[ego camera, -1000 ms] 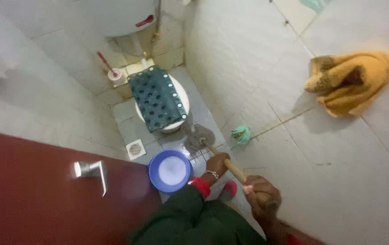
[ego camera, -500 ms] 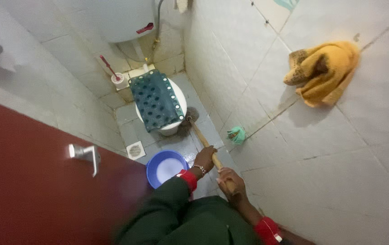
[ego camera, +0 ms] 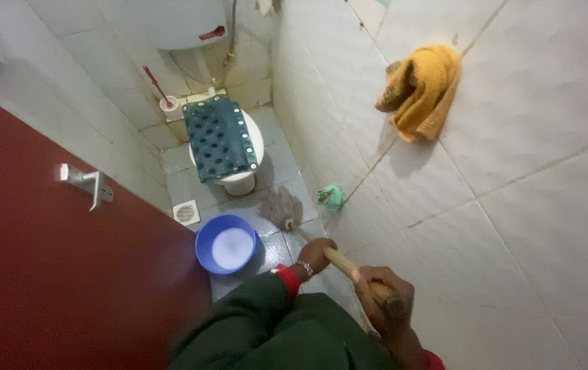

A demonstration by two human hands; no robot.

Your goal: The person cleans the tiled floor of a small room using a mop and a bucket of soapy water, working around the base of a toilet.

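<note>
**Mop at work on the toilet-room floor**

Mop [ego camera: 282, 207] head down on the floor tiles [ego camera: 287, 185], just in front of the toilet [ego camera: 239, 179] base and beside the blue basin [ego camera: 225, 243], close to the right-hand wall. Wooden handle [ego camera: 338, 262] slanting up and back. Left hand [ego camera: 314, 255] lower on the handle, fingers wrapped round it; right hand [ego camera: 384, 296] higher, fingers closed tight on the upper shaft.

Best done, by the look of it, with short strokes, strands kept flat on the tiles, weight from the lower hand and steering from the upper. Worth minding: basin rim touching or nearly touching the mop head, so easily knocked; narrow floor between the red door [ego camera: 47, 274] and the wall.

Basin holding pale, milky liquid, roughly half full as far as can be told. Toilet shut under a dark green dotted cover [ego camera: 217, 137]. Small white holder at the far left corner of the floor, carrying a red-handled brush [ego camera: 157, 85]. Floor drain [ego camera: 186, 212] near the door edge. Yellow cloth [ego camera: 421, 89] hanging on the wall.
</note>
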